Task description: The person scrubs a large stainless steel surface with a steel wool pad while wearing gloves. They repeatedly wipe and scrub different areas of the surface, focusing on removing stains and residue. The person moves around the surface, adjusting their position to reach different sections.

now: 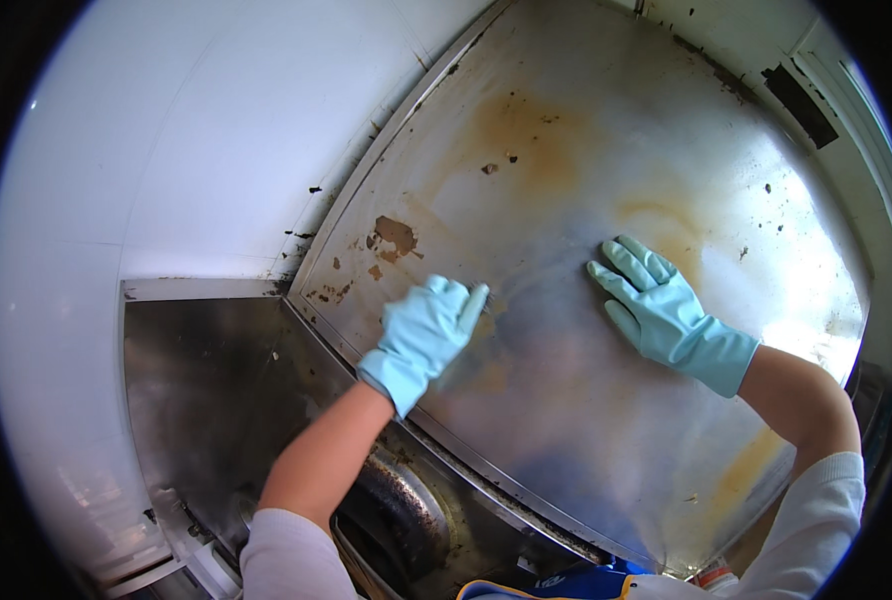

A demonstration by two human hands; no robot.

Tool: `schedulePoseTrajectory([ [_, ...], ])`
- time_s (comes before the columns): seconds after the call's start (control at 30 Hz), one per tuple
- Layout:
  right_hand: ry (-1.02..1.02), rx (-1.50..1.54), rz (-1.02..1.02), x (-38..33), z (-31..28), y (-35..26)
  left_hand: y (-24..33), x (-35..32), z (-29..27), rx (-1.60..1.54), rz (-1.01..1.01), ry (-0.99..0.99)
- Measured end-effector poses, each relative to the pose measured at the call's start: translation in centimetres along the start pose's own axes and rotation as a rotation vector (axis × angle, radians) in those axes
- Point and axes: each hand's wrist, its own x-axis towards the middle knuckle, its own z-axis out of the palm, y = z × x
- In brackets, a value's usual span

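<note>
A wide stainless steel panel (566,350) with brown and orange stains lies under both of my hands. My left hand (428,325), in a light blue-green rubber glove, is closed and pressed to the panel's left part. A thin, dark, wiry edge shows beside its thumb, but what it holds is mostly hidden. Just beyond that hand is a patch of brown residue (395,237). My right hand (654,300), gloved alike, rests flat on the panel to the right with its fingers stretched out and nothing in it.
White wall panels (196,150) rise along the left. Below the panel's near edge is a lower steel surface (206,370) with a round, rusty-rimmed opening (416,510). A dark slot (800,106) marks the far right frame. Loose flakes (490,169) lie on the steel.
</note>
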Motion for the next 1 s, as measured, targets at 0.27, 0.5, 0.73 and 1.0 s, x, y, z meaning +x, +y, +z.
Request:
schedulePoseTrajectory([
  [0.27,0.03,0.011,0.025,1.9,0.5,0.4,-14.5,9.2,4.5,0.034,-0.288,0.365],
  [0.5,0.044,0.012,0.043,2.6,1.1,0.5,-1.2,3.1,1.7,0.446,0.209,0.171],
  [0.73,0.053,0.017,0.028,2.3,1.1,0.6,-14.6,4.5,3.2,0.577,-0.183,0.364],
  [1.0,0.038,0.032,0.051,2.4,1.0,0.6,-4.1,3.2,3.8,0.625,0.204,0.439],
])
